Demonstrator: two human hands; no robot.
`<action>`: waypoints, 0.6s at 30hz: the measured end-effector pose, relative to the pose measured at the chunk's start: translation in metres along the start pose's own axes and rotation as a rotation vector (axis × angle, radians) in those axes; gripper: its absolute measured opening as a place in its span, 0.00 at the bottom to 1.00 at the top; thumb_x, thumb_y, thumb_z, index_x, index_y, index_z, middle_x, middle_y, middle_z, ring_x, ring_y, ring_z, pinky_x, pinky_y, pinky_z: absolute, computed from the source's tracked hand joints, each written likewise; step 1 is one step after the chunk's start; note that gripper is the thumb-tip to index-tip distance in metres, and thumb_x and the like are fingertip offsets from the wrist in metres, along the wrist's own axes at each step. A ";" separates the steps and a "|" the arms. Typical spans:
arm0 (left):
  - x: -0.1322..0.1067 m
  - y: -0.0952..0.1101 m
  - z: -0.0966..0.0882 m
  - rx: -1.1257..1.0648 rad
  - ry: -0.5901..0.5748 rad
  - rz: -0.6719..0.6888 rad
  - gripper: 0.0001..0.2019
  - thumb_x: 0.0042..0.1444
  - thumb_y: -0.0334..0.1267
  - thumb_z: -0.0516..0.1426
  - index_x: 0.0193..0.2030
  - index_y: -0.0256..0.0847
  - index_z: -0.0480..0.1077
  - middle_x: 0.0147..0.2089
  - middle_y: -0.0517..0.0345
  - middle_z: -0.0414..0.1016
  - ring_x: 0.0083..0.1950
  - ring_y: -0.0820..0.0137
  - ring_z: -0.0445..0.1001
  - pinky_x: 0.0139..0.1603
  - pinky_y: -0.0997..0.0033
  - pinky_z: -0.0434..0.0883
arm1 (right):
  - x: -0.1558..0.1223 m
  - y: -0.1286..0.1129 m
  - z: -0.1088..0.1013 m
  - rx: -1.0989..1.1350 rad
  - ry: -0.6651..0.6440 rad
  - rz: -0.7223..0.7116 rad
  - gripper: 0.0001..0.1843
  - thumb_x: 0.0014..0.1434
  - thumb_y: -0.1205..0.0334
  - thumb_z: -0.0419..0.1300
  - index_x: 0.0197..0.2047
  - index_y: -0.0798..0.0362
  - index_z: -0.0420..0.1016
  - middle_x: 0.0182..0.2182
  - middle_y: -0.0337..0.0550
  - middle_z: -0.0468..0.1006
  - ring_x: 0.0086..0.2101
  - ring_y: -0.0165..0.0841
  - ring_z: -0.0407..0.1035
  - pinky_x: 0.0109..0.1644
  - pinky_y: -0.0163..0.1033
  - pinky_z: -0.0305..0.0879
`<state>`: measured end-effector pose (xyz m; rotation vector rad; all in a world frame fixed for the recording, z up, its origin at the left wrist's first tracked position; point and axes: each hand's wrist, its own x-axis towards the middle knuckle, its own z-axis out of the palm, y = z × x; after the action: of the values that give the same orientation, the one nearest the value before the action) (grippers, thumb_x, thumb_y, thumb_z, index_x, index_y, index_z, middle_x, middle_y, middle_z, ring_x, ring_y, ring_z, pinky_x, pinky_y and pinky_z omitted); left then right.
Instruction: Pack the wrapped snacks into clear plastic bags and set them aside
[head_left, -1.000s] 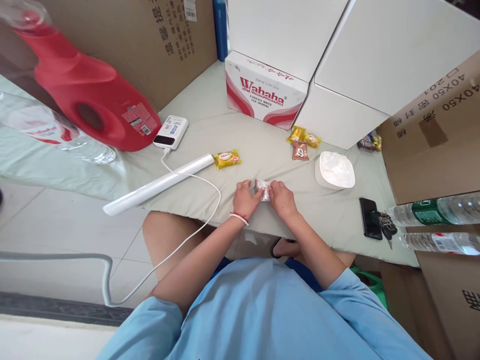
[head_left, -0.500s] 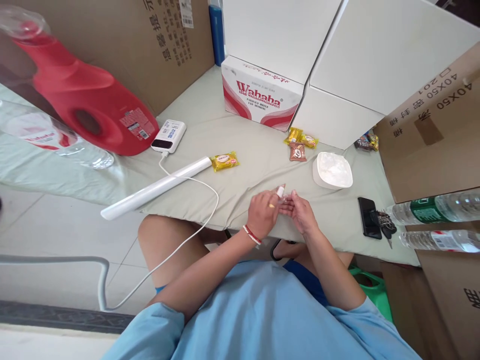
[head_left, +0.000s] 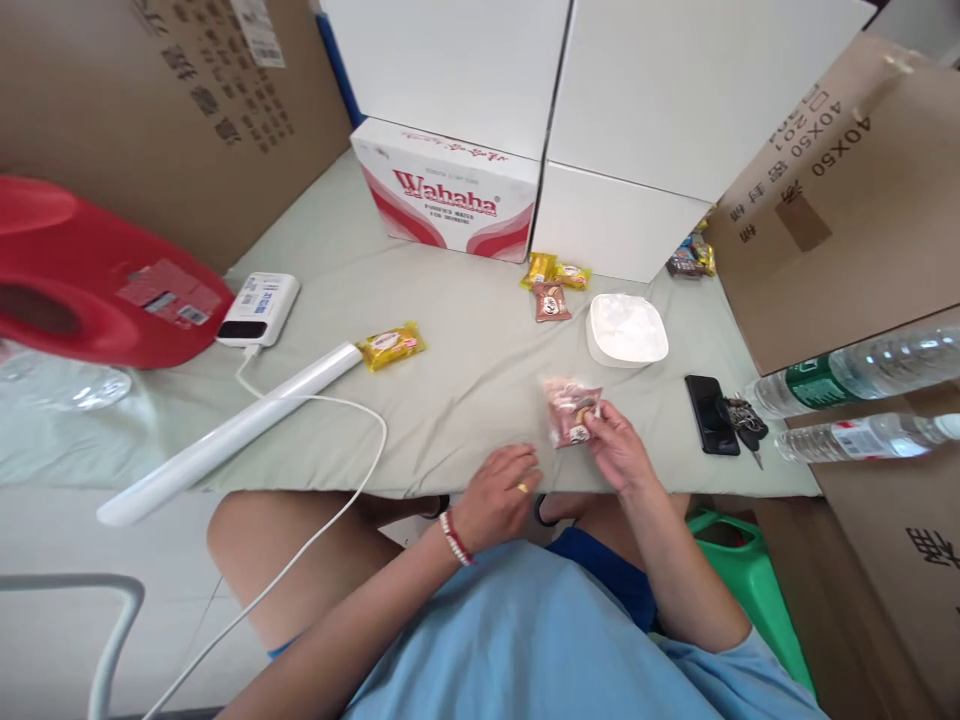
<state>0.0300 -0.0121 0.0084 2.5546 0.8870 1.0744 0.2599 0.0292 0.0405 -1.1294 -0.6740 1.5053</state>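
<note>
Between the thumb and fingers of my right hand (head_left: 621, 450), a brown-and-clear snack packet (head_left: 574, 410) is held just over the table's near side. The packet is partly blurred, and whether it is torn cannot be made out. My left hand (head_left: 501, 492), with a ring and a red-and-white bracelet, lies at the table edge, its fingers loosely bent and nothing visible in them. Beyond the packet are a brown wrapped snack (head_left: 551, 302) and two yellow wrapped snacks (head_left: 540, 270). To their right stands a white plastic tub (head_left: 627, 330).
Another yellow snack (head_left: 391, 346) touches a white tube (head_left: 232, 435). A cable runs from a power bank (head_left: 259, 308) across it to my lap. A phone (head_left: 711, 414), keys (head_left: 746, 424) and bottles (head_left: 862, 438) lie right. A Wahaha box (head_left: 454, 195) stands behind.
My hands have parted: the left has drawn back to the table edge, while the right now holds the brown packet forward. Earlier both were together around a small whitish item. The view has shifted.
</note>
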 end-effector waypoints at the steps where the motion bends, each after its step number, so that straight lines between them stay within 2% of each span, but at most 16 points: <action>1: -0.007 -0.007 -0.008 0.021 0.029 -0.061 0.15 0.60 0.24 0.54 0.50 0.41 0.73 0.51 0.44 0.78 0.62 0.58 0.73 0.60 0.52 0.75 | 0.004 -0.012 -0.012 0.026 0.066 -0.067 0.19 0.49 0.52 0.78 0.40 0.50 0.81 0.35 0.36 0.82 0.33 0.29 0.74 0.40 0.34 0.71; 3: -0.021 -0.026 -0.024 0.092 0.081 -0.186 0.15 0.60 0.25 0.54 0.51 0.42 0.72 0.50 0.46 0.77 0.61 0.56 0.73 0.59 0.49 0.75 | 0.017 -0.040 -0.041 0.070 0.195 -0.175 0.18 0.49 0.51 0.77 0.38 0.50 0.80 0.33 0.36 0.81 0.30 0.27 0.71 0.33 0.32 0.69; 5: -0.031 -0.046 -0.035 0.205 0.100 -0.251 0.13 0.61 0.27 0.55 0.50 0.43 0.72 0.48 0.47 0.76 0.61 0.53 0.74 0.58 0.47 0.75 | 0.037 -0.070 -0.074 0.088 0.318 -0.240 0.18 0.51 0.49 0.76 0.38 0.50 0.78 0.32 0.36 0.81 0.26 0.27 0.68 0.24 0.31 0.62; 7: -0.036 -0.063 -0.040 0.325 0.073 -0.306 0.13 0.61 0.28 0.56 0.51 0.41 0.71 0.48 0.46 0.76 0.59 0.52 0.75 0.57 0.47 0.74 | 0.064 -0.098 -0.106 0.058 0.456 -0.278 0.17 0.55 0.49 0.73 0.38 0.50 0.76 0.30 0.36 0.79 0.23 0.26 0.67 0.20 0.30 0.55; 8: -0.037 -0.068 -0.040 0.377 0.064 -0.319 0.12 0.61 0.29 0.56 0.51 0.40 0.71 0.49 0.45 0.76 0.57 0.52 0.76 0.56 0.47 0.75 | 0.081 -0.110 -0.121 0.018 0.525 -0.284 0.15 0.57 0.50 0.71 0.38 0.51 0.75 0.29 0.36 0.79 0.23 0.26 0.67 0.20 0.30 0.55; 13: -0.036 -0.070 -0.035 0.531 -0.014 -0.292 0.12 0.60 0.28 0.57 0.51 0.39 0.70 0.47 0.45 0.77 0.52 0.53 0.78 0.52 0.51 0.75 | 0.176 -0.149 -0.172 -0.292 0.792 -0.088 0.05 0.63 0.62 0.63 0.38 0.52 0.70 0.27 0.36 0.76 0.23 0.27 0.70 0.24 0.30 0.64; 18: -0.032 -0.066 -0.035 0.531 -0.025 -0.276 0.13 0.60 0.28 0.57 0.51 0.42 0.70 0.46 0.47 0.79 0.49 0.54 0.80 0.50 0.52 0.75 | 0.263 -0.174 -0.207 -0.393 0.910 -0.037 0.03 0.65 0.61 0.59 0.41 0.51 0.71 0.24 0.33 0.69 0.21 0.26 0.65 0.25 0.31 0.66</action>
<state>-0.0422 0.0201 -0.0130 2.7086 1.6465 0.8023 0.5299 0.2929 0.0343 -1.8970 -0.3387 0.6863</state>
